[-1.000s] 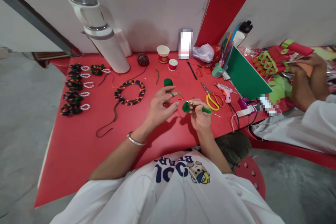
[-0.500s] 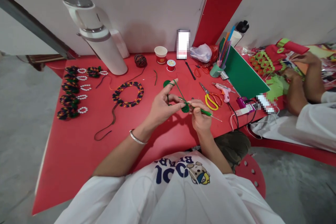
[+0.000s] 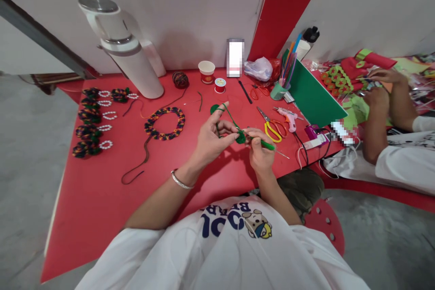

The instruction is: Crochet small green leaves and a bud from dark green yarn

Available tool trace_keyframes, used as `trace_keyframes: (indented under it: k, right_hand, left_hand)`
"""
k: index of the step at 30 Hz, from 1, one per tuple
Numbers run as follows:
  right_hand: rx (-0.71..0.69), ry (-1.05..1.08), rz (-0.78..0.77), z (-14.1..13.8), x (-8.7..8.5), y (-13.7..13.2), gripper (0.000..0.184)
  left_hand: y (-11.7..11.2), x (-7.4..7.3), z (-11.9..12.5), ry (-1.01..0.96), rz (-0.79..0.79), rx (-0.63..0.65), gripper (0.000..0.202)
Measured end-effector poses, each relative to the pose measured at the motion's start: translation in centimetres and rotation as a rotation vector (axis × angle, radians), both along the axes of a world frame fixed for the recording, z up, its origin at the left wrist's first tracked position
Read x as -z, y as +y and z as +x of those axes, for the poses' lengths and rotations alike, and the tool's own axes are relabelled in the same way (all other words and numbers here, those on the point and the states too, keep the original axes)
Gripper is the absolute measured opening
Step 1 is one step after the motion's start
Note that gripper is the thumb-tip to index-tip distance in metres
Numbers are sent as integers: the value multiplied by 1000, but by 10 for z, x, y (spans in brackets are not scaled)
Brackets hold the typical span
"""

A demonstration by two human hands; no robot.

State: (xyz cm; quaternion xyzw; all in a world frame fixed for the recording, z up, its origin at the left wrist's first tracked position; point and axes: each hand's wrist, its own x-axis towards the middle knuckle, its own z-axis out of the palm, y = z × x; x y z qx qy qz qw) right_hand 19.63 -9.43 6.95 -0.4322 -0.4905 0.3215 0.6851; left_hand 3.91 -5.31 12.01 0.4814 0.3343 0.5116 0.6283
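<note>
My left hand (image 3: pixel 214 138) pinches a small green crocheted piece (image 3: pixel 240 137) between thumb and fingers. Its raised index finger carries a taut strand of green yarn (image 3: pixel 231 115) that runs down to the piece. Behind that finger lies a ball of green yarn (image 3: pixel 215 109). My right hand (image 3: pixel 261 152) is closed around the green handle of a crochet hook (image 3: pixel 268 145), whose thin metal rear end sticks out to the right. The hook's tip is at the green piece, partly hidden by my fingers. A multicoloured crocheted ring (image 3: pixel 165 123) with a loose tail lies left of my left hand.
Several dark crocheted pieces with white bead loops (image 3: pixel 106 128) lie at left by a white thermos (image 3: pixel 136 63). Behind stand a paper cup (image 3: pixel 206 72) and thread spool (image 3: pixel 220 85). Pliers (image 3: pixel 272 130), a glue gun (image 3: pixel 288 118) and a green board (image 3: pixel 316 95) lie right; a co-worker's hands (image 3: pixel 382 86) work beyond.
My hands stay nearly in place, with the hook shifted slightly at the green piece. The view has moved a little. The co-worker's hands have shifted.
</note>
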Motion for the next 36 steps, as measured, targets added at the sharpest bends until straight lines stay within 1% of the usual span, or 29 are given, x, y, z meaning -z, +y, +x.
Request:
trace_keyframes:
  k: [4, 7, 10, 12, 15, 18, 22, 23, 25, 28, 31, 36]
  right_hand:
    - [-21, 47, -13, 1, 1, -1, 29]
    - [-38, 142, -35, 0, 1, 1, 30]
    - [-31, 280, -112, -3, 0, 4, 41]
    - [-31, 367, -139, -7, 0, 5, 44]
    - [-34, 463, -113, -14, 0, 6, 41]
    - [-13, 494, -117, -18, 0, 6, 42]
    - [4, 447, -165, -18, 0, 5, 41]
    - [5, 429, -159, -17, 1, 5, 39]
    - [-3, 368, -116, -13, 3, 4, 31]
    - [-27, 216, -30, -7, 6, 2, 21]
    - [-19, 74, 34, -4, 8, -1, 18]
    - [38, -8, 120, -4, 9, -3, 14]
  left_hand:
    - [-1, -1, 1, 39, 55, -46, 99]
    - [-2, -1, 1, 42, 95, -1, 102]
    - [-2, 1, 2, -16, 99, 40, 107]
    - [-1, 2, 3, -54, 78, 46, 109]
    - [0, 6, 6, -72, 68, 24, 109]
    - [0, 15, 10, -48, 160, -15, 106]
    - [0, 26, 12, 84, 401, -78, 96]
    - [0, 28, 12, 115, 440, -89, 95]
    - [1, 29, 11, 153, 471, -106, 93]
    - [3, 27, 8, 152, 434, -124, 96]
    - [3, 23, 7, 124, 367, -122, 100]
    - [3, 15, 6, 86, 235, -109, 103]
